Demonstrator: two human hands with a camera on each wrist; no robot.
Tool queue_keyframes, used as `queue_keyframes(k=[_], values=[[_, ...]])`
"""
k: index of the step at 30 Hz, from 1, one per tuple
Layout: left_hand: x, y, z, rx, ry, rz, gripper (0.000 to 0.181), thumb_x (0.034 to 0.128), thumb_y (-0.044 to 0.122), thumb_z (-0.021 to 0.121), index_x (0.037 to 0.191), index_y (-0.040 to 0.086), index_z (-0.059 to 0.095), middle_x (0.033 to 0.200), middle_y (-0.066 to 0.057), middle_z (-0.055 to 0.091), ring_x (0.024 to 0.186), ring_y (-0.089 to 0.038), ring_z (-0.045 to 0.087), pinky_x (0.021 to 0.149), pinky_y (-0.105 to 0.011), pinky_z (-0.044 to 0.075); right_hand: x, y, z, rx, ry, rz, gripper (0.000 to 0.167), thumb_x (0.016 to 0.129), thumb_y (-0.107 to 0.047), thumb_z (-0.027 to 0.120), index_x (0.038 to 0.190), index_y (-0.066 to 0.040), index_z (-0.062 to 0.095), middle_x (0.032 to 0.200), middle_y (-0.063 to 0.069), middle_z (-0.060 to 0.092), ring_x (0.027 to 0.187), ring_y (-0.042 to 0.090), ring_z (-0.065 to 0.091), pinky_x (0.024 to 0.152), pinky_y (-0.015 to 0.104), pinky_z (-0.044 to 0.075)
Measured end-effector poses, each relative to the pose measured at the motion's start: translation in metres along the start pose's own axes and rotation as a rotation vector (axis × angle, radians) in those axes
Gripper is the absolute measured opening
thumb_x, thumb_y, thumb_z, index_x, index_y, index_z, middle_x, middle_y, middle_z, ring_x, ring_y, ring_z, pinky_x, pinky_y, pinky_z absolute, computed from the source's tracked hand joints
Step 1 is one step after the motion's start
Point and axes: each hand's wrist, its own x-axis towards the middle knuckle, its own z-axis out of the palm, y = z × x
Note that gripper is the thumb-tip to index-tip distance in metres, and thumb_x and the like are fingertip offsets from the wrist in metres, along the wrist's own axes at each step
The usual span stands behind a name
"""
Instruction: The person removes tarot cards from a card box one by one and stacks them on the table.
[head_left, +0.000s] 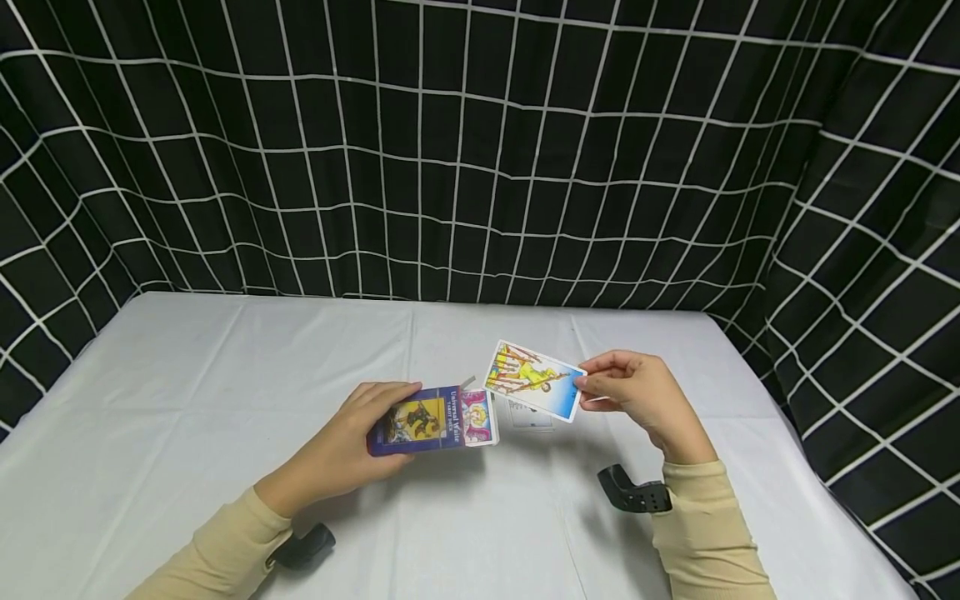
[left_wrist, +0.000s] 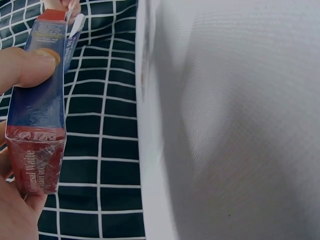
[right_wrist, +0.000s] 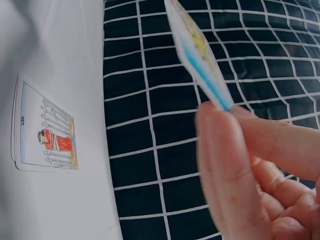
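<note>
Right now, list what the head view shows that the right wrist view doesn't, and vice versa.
Head only: the left hand gripping the dark blue rectangular tarot box.
Right wrist only: the red-robed figure on the white-bordered card lying flat.
Both: the right hand pinching the yellow and blue rectangular card, the white tablecloth, and the black, white-gridded cloth.
</note>
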Motion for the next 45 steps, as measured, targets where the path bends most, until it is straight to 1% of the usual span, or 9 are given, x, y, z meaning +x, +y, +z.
queue_keyframes(k=[7, 13, 17, 22, 26, 30, 33, 39, 45], values=[[0.001, 0.001, -0.001, -0.002, 0.002, 0.0, 0.08, 0.0731, 0.013, 0.085, 0.144, 0.01, 0.049, 0.14, -0.008, 0.057, 0.128, -0.026, 0.049, 0.107, -0.05, 0.043, 0.001, 0.001, 0.0, 0.009, -0.029, 0.027, 0.031, 0.089, -0.001, 0.068, 0.111, 0.018, 0.057, 0.077, -0.003, 0.071, 0.068, 0.006, 0.07, 0.071, 0.025, 0.061], [0.001, 0.001, -0.001, 0.004, 0.002, 0.005, 0.079, 0.0734, 0.014, 0.085, 0.144, 0.01, 0.05, 0.14, -0.008, 0.058, 0.127, -0.026, 0.049, 0.106, -0.05, 0.044, 0.002, 0.002, 0.001, 0.064, -0.051, 0.061, 0.025, 0.09, 0.002, 0.064, 0.108, 0.016, 0.055, 0.076, -0.002, 0.069, 0.067, 0.006, 0.07, 0.07, 0.023, 0.06], [0.0, 0.001, -0.001, 0.007, -0.001, 0.002, 0.079, 0.0738, 0.014, 0.085, 0.144, 0.01, 0.049, 0.14, -0.007, 0.057, 0.128, -0.026, 0.049, 0.106, -0.05, 0.044, 0.006, 0.007, 0.002, 0.122, -0.065, 0.073, 0.033, 0.089, 0.006, 0.063, 0.117, 0.02, 0.051, 0.077, -0.001, 0.069, 0.068, 0.006, 0.071, 0.07, 0.022, 0.06], [0.0, 0.001, 0.0, 0.005, -0.006, -0.002, 0.079, 0.0737, 0.013, 0.085, 0.144, 0.009, 0.049, 0.14, -0.007, 0.057, 0.128, -0.026, 0.049, 0.106, -0.05, 0.044, 0.012, 0.015, 0.004, 0.143, -0.08, 0.096, 0.045, 0.091, 0.008, 0.061, 0.128, 0.026, 0.044, 0.08, 0.0, 0.069, 0.069, 0.005, 0.07, 0.07, 0.02, 0.059], [0.0, 0.001, -0.001, 0.004, -0.007, -0.008, 0.079, 0.0739, 0.013, 0.085, 0.145, 0.008, 0.049, 0.141, -0.008, 0.057, 0.128, -0.026, 0.048, 0.107, -0.051, 0.044, 0.016, 0.02, 0.006, 0.142, -0.052, 0.145, 0.038, 0.089, 0.008, 0.062, 0.122, 0.023, 0.05, 0.075, 0.001, 0.068, 0.064, 0.005, 0.07, 0.066, 0.02, 0.059], [0.0, 0.0, 0.0, 0.008, -0.007, -0.006, 0.079, 0.0741, 0.013, 0.085, 0.145, 0.009, 0.049, 0.141, -0.008, 0.056, 0.128, -0.026, 0.048, 0.107, -0.051, 0.044, 0.018, 0.025, 0.007, 0.149, -0.019, 0.187, 0.02, 0.088, 0.007, 0.064, 0.106, 0.013, 0.057, 0.071, 0.001, 0.069, 0.063, 0.007, 0.071, 0.063, 0.022, 0.059], [0.0, 0.0, 0.0, 0.014, -0.005, -0.001, 0.079, 0.0742, 0.014, 0.085, 0.145, 0.01, 0.049, 0.14, -0.007, 0.057, 0.127, -0.025, 0.049, 0.106, -0.049, 0.044, 0.019, 0.028, 0.008, 0.178, -0.005, 0.2, 0.011, 0.088, 0.007, 0.063, 0.098, 0.008, 0.057, 0.07, 0.003, 0.07, 0.064, 0.01, 0.073, 0.064, 0.023, 0.06], [0.0, 0.0, 0.001, 0.012, -0.004, 0.001, 0.079, 0.0745, 0.013, 0.085, 0.145, 0.01, 0.049, 0.141, -0.007, 0.057, 0.127, -0.025, 0.049, 0.105, -0.049, 0.045, 0.021, 0.03, 0.012, 0.25, -0.009, 0.209, 0.014, 0.088, 0.009, 0.063, 0.099, 0.011, 0.055, 0.071, 0.006, 0.07, 0.065, 0.013, 0.074, 0.066, 0.023, 0.06], [-0.001, 0.001, 0.0, 0.008, -0.008, -0.006, 0.079, 0.0745, 0.014, 0.084, 0.145, 0.01, 0.049, 0.141, -0.008, 0.057, 0.128, -0.025, 0.049, 0.106, -0.05, 0.044, 0.021, 0.032, 0.014, 0.255, -0.023, 0.188, 0.022, 0.092, 0.005, 0.061, 0.108, 0.018, 0.054, 0.074, 0.007, 0.073, 0.069, 0.013, 0.075, 0.069, 0.022, 0.06]])
